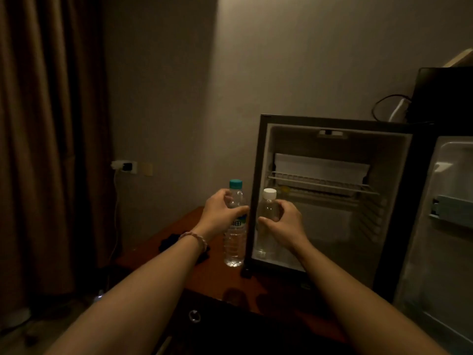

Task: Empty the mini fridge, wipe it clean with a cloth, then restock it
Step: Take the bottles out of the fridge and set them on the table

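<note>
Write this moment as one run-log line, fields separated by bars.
left hand: grips teal-capped bottle | right hand: grips white-capped bottle | fridge: door open, shelf bare | phase: unclear

Open fridge point(261, 175) on table point(204, 278); one bottle point(234, 242) left of it, another point(267, 226) at opening.

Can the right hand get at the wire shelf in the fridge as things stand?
Probably not freely: the right hand grips the white-capped bottle. The fridge door is open and nothing blocks the wire shelf, so the path is free once the bottle is put down.
</note>
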